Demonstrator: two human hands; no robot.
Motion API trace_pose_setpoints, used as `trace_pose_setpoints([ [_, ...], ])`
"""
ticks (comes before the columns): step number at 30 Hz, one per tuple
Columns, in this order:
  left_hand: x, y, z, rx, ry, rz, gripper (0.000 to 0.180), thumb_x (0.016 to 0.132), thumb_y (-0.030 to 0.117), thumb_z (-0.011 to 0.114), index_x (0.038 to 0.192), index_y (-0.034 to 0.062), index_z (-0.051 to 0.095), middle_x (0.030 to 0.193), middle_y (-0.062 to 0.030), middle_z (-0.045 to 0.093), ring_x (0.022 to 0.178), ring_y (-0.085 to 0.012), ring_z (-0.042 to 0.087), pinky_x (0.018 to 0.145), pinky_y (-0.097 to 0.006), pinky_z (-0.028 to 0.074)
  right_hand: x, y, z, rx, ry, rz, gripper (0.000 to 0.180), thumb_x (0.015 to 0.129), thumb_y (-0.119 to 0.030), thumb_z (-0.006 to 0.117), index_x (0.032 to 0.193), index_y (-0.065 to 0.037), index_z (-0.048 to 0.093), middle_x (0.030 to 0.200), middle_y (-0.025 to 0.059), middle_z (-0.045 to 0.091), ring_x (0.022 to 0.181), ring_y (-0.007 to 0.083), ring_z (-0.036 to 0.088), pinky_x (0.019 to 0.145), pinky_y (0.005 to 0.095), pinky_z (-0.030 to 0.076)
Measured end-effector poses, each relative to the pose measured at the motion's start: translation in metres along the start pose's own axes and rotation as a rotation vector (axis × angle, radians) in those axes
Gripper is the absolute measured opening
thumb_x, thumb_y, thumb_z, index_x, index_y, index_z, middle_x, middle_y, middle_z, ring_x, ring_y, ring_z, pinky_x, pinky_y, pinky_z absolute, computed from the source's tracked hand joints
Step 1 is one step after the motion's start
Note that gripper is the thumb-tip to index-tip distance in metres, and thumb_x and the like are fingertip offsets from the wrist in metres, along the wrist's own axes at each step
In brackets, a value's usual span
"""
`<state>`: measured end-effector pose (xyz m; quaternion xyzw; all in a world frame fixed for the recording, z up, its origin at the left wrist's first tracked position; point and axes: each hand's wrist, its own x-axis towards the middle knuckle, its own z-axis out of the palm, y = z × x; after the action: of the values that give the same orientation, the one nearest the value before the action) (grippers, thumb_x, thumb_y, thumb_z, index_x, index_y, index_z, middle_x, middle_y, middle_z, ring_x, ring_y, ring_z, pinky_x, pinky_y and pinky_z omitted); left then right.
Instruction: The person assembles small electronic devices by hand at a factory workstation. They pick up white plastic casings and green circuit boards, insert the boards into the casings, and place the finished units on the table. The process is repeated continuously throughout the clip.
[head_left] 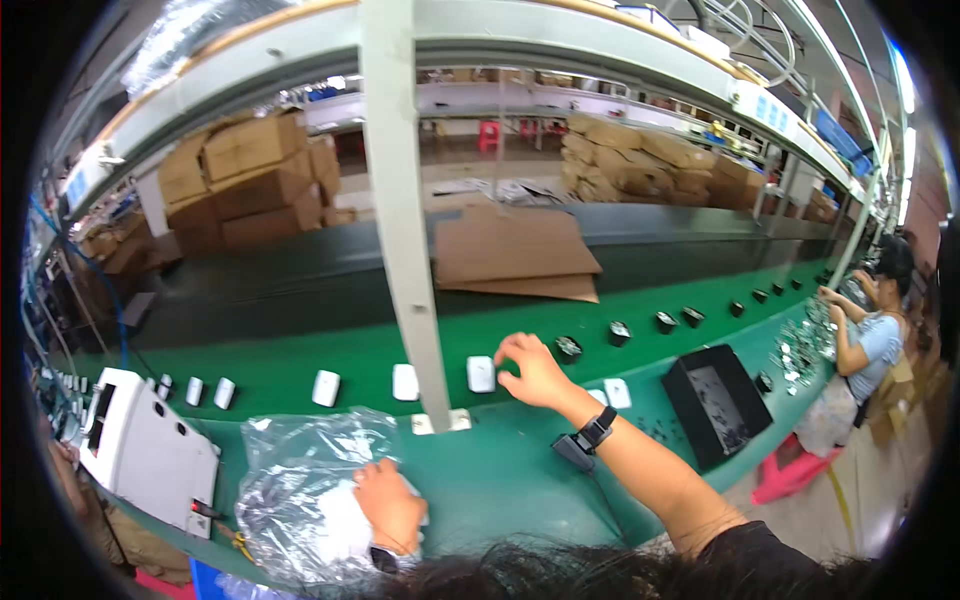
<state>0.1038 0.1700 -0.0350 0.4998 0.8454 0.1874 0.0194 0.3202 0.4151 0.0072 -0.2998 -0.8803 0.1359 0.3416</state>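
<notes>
My right hand (537, 374) reaches over the green conveyor belt (270, 385), thumb and fingers apart, with nothing seen between them. Just left of its fingertips lies a white rounded-rectangular plastic piece (481, 375). My left hand (390, 508) rests back up at a clear plastic bag (285, 495) with white contents. Its fingers curl downward, and whatever they grip is hidden. More white pieces (405, 382) lie spaced along the belt to the left. Dark, open-topped small housings (568, 348) with metallic-looking insides sit on the belt to the right. Two white pieces (617, 393) lie below my right wrist.
A black tray (690, 400) with small dark parts stands right of my forearm. A white machine (150, 450) is at left. The pale post (400, 200) rises before me. Cardboard (515, 250) lies beyond the belt. A co-worker (870, 345) sits far right beside metallic parts (800, 350).
</notes>
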Motion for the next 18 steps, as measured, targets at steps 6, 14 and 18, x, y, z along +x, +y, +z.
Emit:
trace_pose_setpoints([
  [6,0.003,-0.006,0.009,0.008,0.089,0.011,0.048,0.055,0.006,0.076,0.1,0.0024,0.061,0.103,-0.0188,0.06,0.102,-0.0408,0.055,0.087,-0.046,0.05,-0.052,-0.009,-0.091,0.177,-0.387,0.186,0.011,0.079,-0.01,0.066,0.088,-0.003,0.067,0.075,0.0098,0.067,0.066,0.0225,0.065,0.066,0.0341,0.053],
  [14,0.01,0.013,-0.01,-0.082,0.2,-0.133,0.044,0.066,-0.008,0.061,0.108,0.0033,0.064,0.094,-0.0184,0.065,0.092,-0.0401,0.062,0.08,-0.048,0.05,-0.118,0.014,-0.078,0.243,-0.565,0.242,0.012,0.077,-0.01,0.068,0.085,-0.002,0.073,0.072,0.0091,0.071,0.065,0.0172,0.067,0.063,0.03,0.054],
  [18,0.013,0.028,-0.015,-0.129,0.435,-0.09,0.046,0.07,-0.009,0.056,0.114,0.0013,0.064,0.089,-0.0152,0.064,0.087,-0.0359,0.062,0.079,-0.046,0.049,-0.13,0.017,-0.071,0.212,-0.496,0.262,0.01,0.073,-0.009,0.068,0.079,-0.002,0.071,0.072,0.012,0.071,0.067,0.0252,0.071,0.064,0.0348,0.056],
])
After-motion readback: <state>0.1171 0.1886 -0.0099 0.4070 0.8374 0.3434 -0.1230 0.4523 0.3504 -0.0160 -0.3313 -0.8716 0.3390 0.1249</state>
